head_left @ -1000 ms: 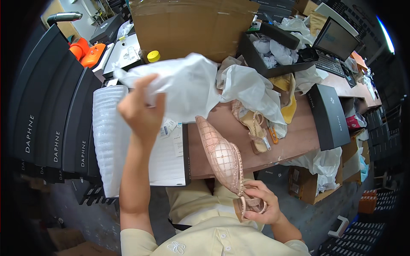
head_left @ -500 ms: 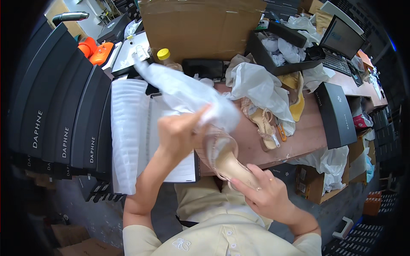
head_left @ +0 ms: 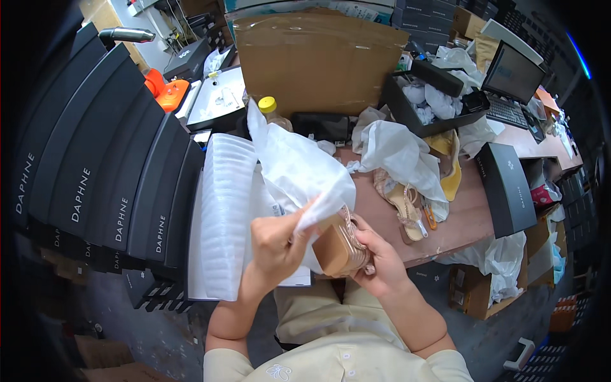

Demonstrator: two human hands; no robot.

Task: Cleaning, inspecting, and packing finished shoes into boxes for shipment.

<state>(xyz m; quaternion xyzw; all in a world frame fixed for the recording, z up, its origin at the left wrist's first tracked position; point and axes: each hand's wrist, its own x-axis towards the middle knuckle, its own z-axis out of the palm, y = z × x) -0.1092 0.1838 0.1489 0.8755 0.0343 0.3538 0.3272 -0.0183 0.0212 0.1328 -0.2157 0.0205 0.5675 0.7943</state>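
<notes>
In front of me my right hand (head_left: 384,260) is closed round a beige strappy sandal (head_left: 332,249), tilted so its tan sole shows. My left hand (head_left: 278,247) pinches a sheet of white tissue paper (head_left: 299,167) just left of the sandal. The paper spreads up and away from the fingers and overlaps part of the shoe. A matching sandal (head_left: 401,202) lies on the table right of my hands, next to an orange utility knife (head_left: 430,215). Left of my left hand, a white foam sheet (head_left: 226,210) rests on an open shoebox, mostly hidden under it.
Dark shoeboxes (head_left: 95,172) stand in a row at the left. A large cardboard panel (head_left: 318,63) closes off the back. Crumpled paper (head_left: 398,149), an open black box (head_left: 394,105), a standing shoebox (head_left: 507,188) and a monitor (head_left: 513,71) are at the right.
The sandal has turned from showing its insole to showing its sole. My left hand and the tissue paper have come closer to it. The view has shifted slightly.
</notes>
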